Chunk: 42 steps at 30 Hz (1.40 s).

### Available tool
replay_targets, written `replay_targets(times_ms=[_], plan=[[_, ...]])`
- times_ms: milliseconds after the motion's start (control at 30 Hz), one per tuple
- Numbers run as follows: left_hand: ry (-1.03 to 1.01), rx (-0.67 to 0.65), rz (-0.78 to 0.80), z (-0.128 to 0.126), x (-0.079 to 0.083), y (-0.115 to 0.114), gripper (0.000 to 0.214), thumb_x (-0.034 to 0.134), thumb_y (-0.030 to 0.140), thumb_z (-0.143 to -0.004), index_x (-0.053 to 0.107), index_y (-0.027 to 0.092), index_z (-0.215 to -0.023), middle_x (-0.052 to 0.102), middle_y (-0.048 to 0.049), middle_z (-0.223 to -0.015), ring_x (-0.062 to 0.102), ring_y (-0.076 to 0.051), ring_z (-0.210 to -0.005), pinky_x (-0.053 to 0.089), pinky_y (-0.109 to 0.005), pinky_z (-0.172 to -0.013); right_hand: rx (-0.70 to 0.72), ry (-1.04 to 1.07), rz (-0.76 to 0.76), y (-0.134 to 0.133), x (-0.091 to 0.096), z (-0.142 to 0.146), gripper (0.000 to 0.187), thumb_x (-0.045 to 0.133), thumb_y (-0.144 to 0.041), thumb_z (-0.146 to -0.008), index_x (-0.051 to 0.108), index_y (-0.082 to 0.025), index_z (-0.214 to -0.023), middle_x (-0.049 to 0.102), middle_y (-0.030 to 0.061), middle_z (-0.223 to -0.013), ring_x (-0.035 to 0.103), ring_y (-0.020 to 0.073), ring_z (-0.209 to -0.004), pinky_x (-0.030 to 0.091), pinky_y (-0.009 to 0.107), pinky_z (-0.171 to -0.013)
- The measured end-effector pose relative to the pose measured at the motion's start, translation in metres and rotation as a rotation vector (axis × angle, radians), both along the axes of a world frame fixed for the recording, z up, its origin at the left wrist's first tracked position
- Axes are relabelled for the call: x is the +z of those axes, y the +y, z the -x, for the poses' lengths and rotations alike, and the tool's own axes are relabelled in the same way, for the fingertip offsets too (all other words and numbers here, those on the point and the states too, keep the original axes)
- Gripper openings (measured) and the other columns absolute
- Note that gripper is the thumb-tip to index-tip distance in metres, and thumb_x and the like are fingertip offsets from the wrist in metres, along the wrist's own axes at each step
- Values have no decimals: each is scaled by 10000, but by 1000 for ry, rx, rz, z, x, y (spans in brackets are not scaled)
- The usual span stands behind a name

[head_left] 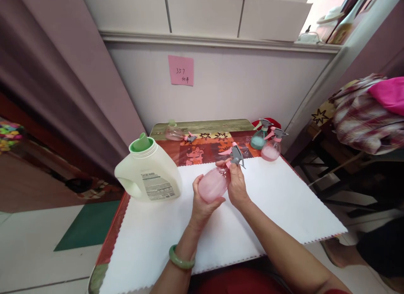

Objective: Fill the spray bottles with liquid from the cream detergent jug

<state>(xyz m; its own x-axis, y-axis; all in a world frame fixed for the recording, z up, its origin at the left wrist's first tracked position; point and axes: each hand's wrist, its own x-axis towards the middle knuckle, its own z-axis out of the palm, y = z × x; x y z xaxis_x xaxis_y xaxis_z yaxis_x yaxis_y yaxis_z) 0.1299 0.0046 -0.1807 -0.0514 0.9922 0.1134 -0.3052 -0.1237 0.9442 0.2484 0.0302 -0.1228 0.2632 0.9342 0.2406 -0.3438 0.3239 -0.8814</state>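
Note:
A pink spray bottle (213, 183) with a grey and pink trigger head is held tilted above the white mat (284, 201). My left hand (202, 201) cups the bottle's round body from below, fingers wrapped round it. My right hand (237, 185) is closed on the bottle's neck, just under the trigger head. A green bangle sits on my left wrist.
A large white jug (151, 172) with a green cap stands at the mat's left. A green spray bottle (259, 137) and a pink one (272, 147) stand at the far right. Another bottle (175, 133) lies at the table's back. Clothes are piled on the right.

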Motion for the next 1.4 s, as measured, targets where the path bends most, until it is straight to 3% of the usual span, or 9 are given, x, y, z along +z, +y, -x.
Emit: replay_targets(times_ms=[133,233,367,600,833,967,1100,1200,1400], plan=[[-215,-140,36,-2,10,-1,923,685,782,-668,508,213,-1374,592,-175,-1383,543,-356,-1293,449,-487,-1041,72,-23,-68,-2,0,0,314,495,-522,-985,607,-238,-1062,736,56,-1044,677,225,-1014,492,398,-959],[-320,-364,293,2,12,-1,891,282,867,-821,645,154,-1212,745,-157,-992,710,-271,-821,549,-386,-671,108,-94,-84,-2,-3,-2,322,487,-527,-988,614,-240,-1058,741,60,-1062,679,233,-1037,488,405,-975],[-250,-504,427,7,9,-2,880,255,849,-841,685,85,-928,612,-77,-541,408,-116,-328,260,-266,-355,100,-117,-57,-1,-5,-5,354,481,-550,-983,619,-233,-1061,740,68,-1069,679,225,-986,507,380,-898],[-180,-202,186,3,10,-3,727,775,554,-736,411,269,-1296,639,-79,-1124,651,-202,-835,536,-345,-699,-27,-115,28,4,3,-5,339,522,-568,-952,591,-238,-982,744,46,-1013,678,211,-919,503,363,-865],[-100,30,44,2,7,-2,1114,987,279,-372,403,299,-1320,476,-100,-1392,485,-335,-1302,392,-477,-1081,-142,-126,92,2,-4,-1,356,499,-543,-967,636,-220,-1026,730,54,-1042,655,211,-987,463,375,-958],[-259,-195,72,-2,16,-3,914,729,740,-658,509,231,-1384,596,-168,-1366,559,-366,-1254,454,-524,-1012,-93,-124,55,-2,-11,-3,317,556,-532,-945,632,-243,-1052,701,21,-1026,632,198,-983,470,338,-924],[-325,-424,342,3,16,-2,847,344,829,-843,655,135,-1214,742,-166,-920,683,-253,-691,514,-365,-550,-37,-188,61,-1,-16,-10,317,576,-542,-936,642,-242,-1015,697,17,-958,625,199,-933,484,330,-893],[-324,-447,397,6,14,-3,759,440,775,-854,635,125,-1195,687,-96,-720,560,-161,-488,373,-265,-409,-15,-180,77,1,-11,-12,319,578,-542,-935,637,-242,-1026,714,21,-982,630,200,-913,491,337,-876],[-270,-134,162,3,14,-7,719,881,394,-657,465,292,-1234,555,-65,-1296,612,-210,-1043,528,-295,-748,48,-170,28,1,10,-8,303,547,-528,-953,607,-233,-986,733,50,-1050,659,213,-924,498,357,-862]])
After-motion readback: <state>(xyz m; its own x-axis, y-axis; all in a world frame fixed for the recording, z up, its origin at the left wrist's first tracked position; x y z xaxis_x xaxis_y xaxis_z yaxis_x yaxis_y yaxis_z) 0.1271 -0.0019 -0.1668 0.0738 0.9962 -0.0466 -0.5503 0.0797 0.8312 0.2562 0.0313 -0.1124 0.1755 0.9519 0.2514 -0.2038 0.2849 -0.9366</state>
